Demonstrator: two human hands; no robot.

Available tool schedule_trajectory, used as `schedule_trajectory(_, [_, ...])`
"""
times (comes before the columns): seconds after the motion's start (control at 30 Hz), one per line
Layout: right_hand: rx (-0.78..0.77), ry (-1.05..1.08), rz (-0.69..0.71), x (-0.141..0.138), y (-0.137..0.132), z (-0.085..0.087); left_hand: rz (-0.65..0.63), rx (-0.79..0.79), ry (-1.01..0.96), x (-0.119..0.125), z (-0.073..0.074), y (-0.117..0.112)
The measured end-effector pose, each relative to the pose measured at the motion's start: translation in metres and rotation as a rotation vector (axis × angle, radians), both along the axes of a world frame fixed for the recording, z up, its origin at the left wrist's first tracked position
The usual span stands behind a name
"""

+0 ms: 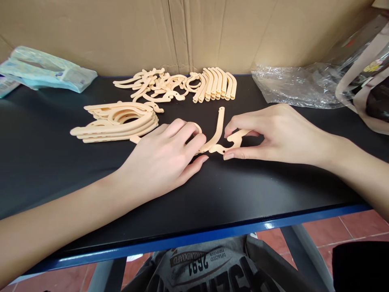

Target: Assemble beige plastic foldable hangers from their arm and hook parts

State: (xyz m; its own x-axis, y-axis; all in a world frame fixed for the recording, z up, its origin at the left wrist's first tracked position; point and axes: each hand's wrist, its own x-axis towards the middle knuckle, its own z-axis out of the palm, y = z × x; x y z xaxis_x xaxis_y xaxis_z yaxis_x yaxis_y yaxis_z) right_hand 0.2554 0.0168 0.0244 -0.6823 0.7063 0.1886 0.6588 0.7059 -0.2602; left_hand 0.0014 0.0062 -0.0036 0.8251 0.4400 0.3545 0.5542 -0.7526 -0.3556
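Both my forearms reach forward, bare. My left hand (pixel 164 160) lies palm down, fingers curled, thumb extended. My right hand (pixel 273 134) faces it, close by, fingertips and thumb pinched together.

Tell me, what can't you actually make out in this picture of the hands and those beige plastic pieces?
Head view only:
- Curved piece: its lower end and the joint hidden under the left hand.
- Hook piece: partly covered by the right hand.
- Shirt lettering: upside down, cut by the table edge.
- Clear bag: contents unreadable through glare.
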Motion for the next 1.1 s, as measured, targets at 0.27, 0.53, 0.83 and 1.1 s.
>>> schedule_trajectory(0.27, [-0.058, -0.140, 0.002, -0.0006, 0.0024, -0.0019, -0.009, -0.005, 0.009, -0.0007, 0.0001, 0.0007])
schedule_trajectory(0.53, [-0.074, -0.256, -0.029, -0.0002, 0.0040, -0.0037, -0.064, -0.022, 0.017, 0.0004, 0.0006, 0.0014])
schedule_trajectory(0.83, [-0.088, -0.286, -0.010, -0.0022, 0.0026, -0.0032, -0.053, -0.003, 0.029, 0.0016, -0.0011, 0.0011])
schedule_trajectory(1.1, [-0.129, -0.220, 0.020, -0.0023, 0.0022, -0.0014, -0.079, -0.005, 0.020, 0.0012, 0.0002, 0.0016])
